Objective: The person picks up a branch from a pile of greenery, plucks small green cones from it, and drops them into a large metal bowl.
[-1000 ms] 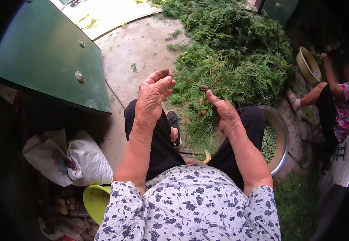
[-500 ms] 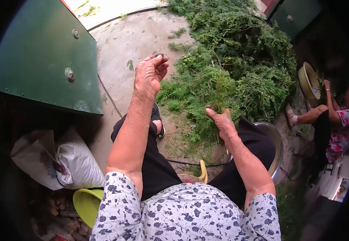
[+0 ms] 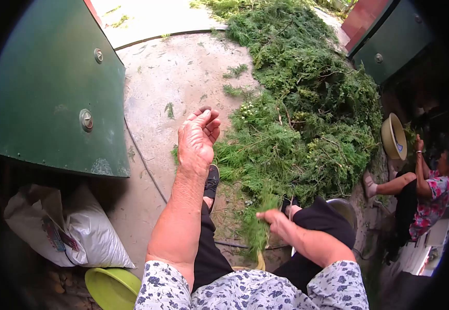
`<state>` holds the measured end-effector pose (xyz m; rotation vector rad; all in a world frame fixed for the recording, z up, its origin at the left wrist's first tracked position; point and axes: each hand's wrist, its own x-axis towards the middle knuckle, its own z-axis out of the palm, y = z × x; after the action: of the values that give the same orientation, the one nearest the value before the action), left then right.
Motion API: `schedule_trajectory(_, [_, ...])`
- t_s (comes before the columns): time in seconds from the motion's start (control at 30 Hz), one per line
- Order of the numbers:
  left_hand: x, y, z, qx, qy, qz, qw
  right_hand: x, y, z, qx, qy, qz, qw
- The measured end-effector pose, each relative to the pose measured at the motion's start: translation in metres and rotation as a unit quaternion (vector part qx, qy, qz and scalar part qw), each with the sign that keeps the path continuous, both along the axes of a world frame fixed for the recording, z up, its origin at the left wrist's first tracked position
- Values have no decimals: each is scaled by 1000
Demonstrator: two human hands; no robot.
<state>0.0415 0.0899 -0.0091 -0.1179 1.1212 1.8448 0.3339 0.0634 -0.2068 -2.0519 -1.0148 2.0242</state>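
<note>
My left hand (image 3: 199,135) is raised over the concrete floor, palm turned up, fingers curled with thumb against fingertips; whatever it may pinch is too small to make out. Lower and to the right, my right hand (image 3: 275,219) is closed on a green leafy sprig (image 3: 258,227), slightly blurred, above my lap. Ahead of it a large pile of green branches (image 3: 307,124) spreads over the floor. Part of a yellow handle (image 3: 260,260) shows between my legs.
A green metal door (image 3: 54,98) stands left, above white sacks (image 3: 92,227) and a lime basin (image 3: 111,289). A metal basin (image 3: 344,212) sits by my right knee. At far right, a seated person (image 3: 434,199) works near a beige basin (image 3: 394,136).
My right hand has brought the sprig down and left, away from the pile toward my lap. My left hand sits lower in view, still curled. The view has tilted up slightly.
</note>
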Motion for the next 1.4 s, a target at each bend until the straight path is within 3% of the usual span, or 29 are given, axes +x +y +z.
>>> schedule_trajectory(0.03, [-4, 1, -3, 17, -4, 12, 1000, -36, 76, 49, 9, 76, -10, 997])
schedule_trajectory(0.07, [-3, 1, -5, 37, -6, 28, 999, -78, 149, 117, 20, 224, -37, 974])
schedule_trajectory(0.1, [0, -1, -5, 26, -13, 25, 999, -107, 206, 176, 181, 396, -33, 899])
schedule_trajectory(0.13, [1, -1, -2, 23, -11, 29, 999, -132, 237, 233, 209, 474, -143, 843])
schedule_trajectory(0.17, [0, 1, 1, 21, -6, 30, 999, -137, 259, 266, 220, 571, -83, 787])
schedule_trajectory(0.2, [0, 1, 3, 17, -8, 28, 999, -145, 277, 275, 307, 619, 17, 723])
schedule_trajectory(0.27, [-1, 2, 4, 39, -12, 37, 998, -144, 279, 253, 415, 533, 65, 735])
schedule_trajectory(0.33, [1, 1, 10, 28, -23, 40, 999, -135, 260, 191, 391, 387, 31, 835])
schedule_trajectory(0.4, [1, -5, 11, 36, -14, 42, 998, -115, 247, 112, 284, 246, -41, 926])
schedule_trajectory(0.47, [3, -11, 10, 21, -8, 47, 999, -89, 234, 34, 279, 82, 49, 956])
schedule_trajectory(0.53, [4, -17, 10, 38, 13, 37, 998, -76, 218, -17, 237, 10, 183, 954])
schedule_trajectory(0.6, [5, -18, 12, 30, 13, 48, 998, -79, 210, -67, 408, -92, 408, 811])
schedule_trajectory(0.73, [10, -18, 16, 14, 6, 65, 998, -114, 193, -122, 535, -157, 471, 683])
schedule_trajectory(0.8, [11, -16, 18, 4, 10, 64, 998, -124, 196, -139, 536, -259, 525, 609])
schedule_trajectory(0.87, [11, -13, 20, -16, 19, 69, 997, -123, 202, -145, 523, -311, 539, 583])
schedule_trajectory(0.93, [10, -12, 19, -22, 16, 62, 998, -121, 210, -130, 439, -307, 620, 573])
schedule_trajectory(0.97, [10, -11, 19, -24, 15, 63, 998, -111, 211, -132, 502, -284, 610, 544])
schedule_trajectory(1.0, [10, -11, 20, -20, 13, 63, 998, -106, 213, -130, 500, -285, 611, 543])
schedule_trajectory(1.07, [11, -9, 20, -7, 6, 59, 998, -94, 222, -117, 553, -134, 547, 614])
schedule_trajectory(1.13, [11, -11, 19, -5, 9, 56, 998, -85, 233, -96, 569, -128, 522, 622])
schedule_trajectory(1.2, [10, -14, 19, 7, 9, 51, 999, -79, 248, -76, 601, -78, 373, 702])
schedule_trajectory(1.3, [11, -17, 14, 31, 4, 39, 999, -71, 266, -4, 614, -83, 273, 736])
schedule_trajectory(1.4, [16, -17, 14, 49, -2, 38, 998, -50, 283, 21, 596, -20, 127, 793])
